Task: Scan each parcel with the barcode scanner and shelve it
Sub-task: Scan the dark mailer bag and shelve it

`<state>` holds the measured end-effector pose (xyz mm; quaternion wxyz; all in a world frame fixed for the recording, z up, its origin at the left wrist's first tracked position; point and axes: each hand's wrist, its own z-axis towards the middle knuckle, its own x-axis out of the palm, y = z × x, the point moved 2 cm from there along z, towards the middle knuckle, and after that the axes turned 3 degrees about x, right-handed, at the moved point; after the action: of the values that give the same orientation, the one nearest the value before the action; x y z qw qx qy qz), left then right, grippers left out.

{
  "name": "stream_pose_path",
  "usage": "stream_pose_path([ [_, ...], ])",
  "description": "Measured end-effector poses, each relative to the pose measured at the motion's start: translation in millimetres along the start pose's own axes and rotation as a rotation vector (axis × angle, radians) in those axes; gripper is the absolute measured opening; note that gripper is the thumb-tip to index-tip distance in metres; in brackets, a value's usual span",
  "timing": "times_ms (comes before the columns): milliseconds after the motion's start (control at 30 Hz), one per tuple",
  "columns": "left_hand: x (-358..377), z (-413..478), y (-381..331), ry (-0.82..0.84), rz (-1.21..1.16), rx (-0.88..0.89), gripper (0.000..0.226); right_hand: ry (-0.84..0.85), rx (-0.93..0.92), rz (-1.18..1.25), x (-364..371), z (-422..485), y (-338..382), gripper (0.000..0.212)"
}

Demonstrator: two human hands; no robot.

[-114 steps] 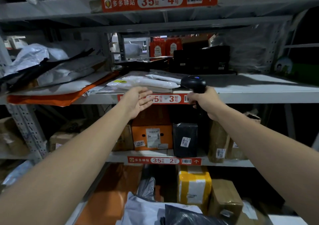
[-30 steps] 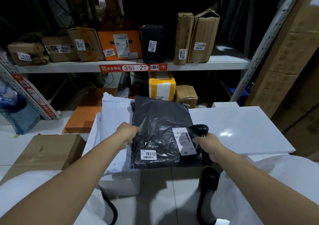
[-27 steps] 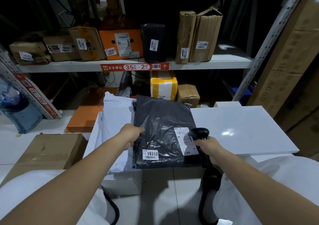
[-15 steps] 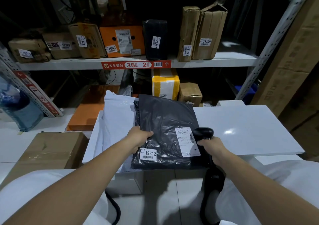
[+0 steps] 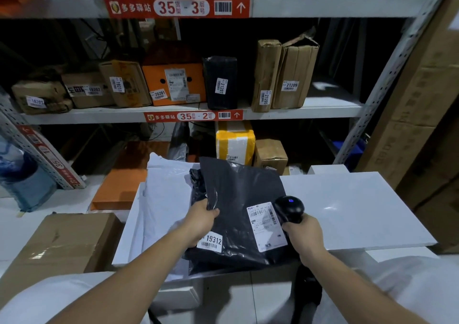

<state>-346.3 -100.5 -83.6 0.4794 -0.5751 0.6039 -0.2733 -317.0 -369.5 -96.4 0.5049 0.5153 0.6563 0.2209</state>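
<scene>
At frame centre the left hand gripped the soft, crinkly black parcel by its left edge; it looked light. The right hand clasped the scanner.

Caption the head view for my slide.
Left hand grips black parcel; right hand holds barcode scanner beside its label.

I log one white bench: a white mailer bag at its left end, and a black parcel lapped over that bag and past the near edge. Shelf 35-2: brown cartons, an orange box, an upright black packet, two tall brown parcels. Floor: one brown carton.
</scene>
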Motion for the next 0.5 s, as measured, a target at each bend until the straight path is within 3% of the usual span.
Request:
stream_pose_path([
  [333,-23,1,-50,-0.082,-0.088,0.177,0.030,-0.096,-0.192,0.068,-13,-12,57,0.025],
  [500,-40,5,-96,-0.143,-0.131,0.271,0.023,-0.118,-0.317,0.157,-26,-17,106,0.014],
])
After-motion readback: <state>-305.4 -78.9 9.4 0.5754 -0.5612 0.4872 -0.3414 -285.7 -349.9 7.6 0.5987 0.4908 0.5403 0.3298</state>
